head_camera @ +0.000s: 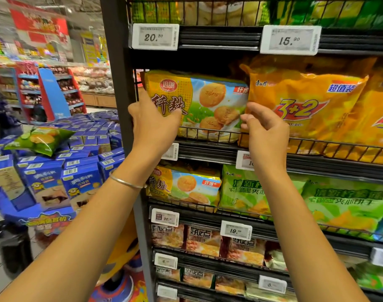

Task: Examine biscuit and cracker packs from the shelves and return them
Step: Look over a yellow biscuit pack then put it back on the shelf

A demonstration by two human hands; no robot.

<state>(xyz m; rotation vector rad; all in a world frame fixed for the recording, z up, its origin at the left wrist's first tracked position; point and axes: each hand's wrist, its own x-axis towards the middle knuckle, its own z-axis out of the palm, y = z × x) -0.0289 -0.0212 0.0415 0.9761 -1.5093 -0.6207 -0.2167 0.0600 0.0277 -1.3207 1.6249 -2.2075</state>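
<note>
your left hand [153, 124] grips the biscuit pack [210, 101] by its left end, right hand [265, 127] pinches its right edge, mid frame on the wire shelf [208, 150]. i'd keep it level, clear the front rail [210, 130] and don't snag the orange 3+2 bag [306, 105] beside it.

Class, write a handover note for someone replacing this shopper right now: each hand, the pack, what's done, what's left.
Left hand grips the biscuit pack at its left end, thumb on the front.
Right hand pinches its right edge, beside the orange 3+2 bag.
The pack stands on its shelf, bottom behind the wire rail.
Done: cannot tell whether it has been examined.
Left: if not, lift it out, examine, return; then other packs.
</note>
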